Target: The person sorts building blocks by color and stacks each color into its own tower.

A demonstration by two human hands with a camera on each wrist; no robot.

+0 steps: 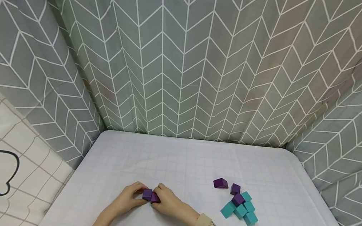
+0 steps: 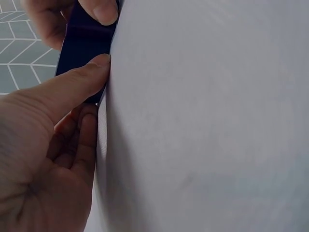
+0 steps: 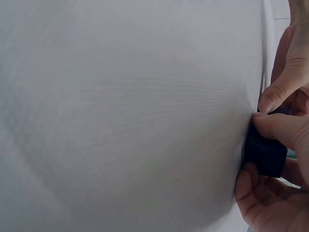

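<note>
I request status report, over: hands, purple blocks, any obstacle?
Left hand pinches one angular purple block; right hand grips second purple block. Blocks appear to touch. Teal cubes lie to the right, apart from hands.

Matt tbl cloth [image 1: 131,159], smooth-lkg blks [image 1: 147,194]

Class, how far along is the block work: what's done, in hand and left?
Done: two purple blocks appear to meet side by side on the white table. In hand: the left hand pinches one, the right hand the other. Remaining, probably: three more purple blocks and five teal blocks, lying to the right, untouched.
</note>
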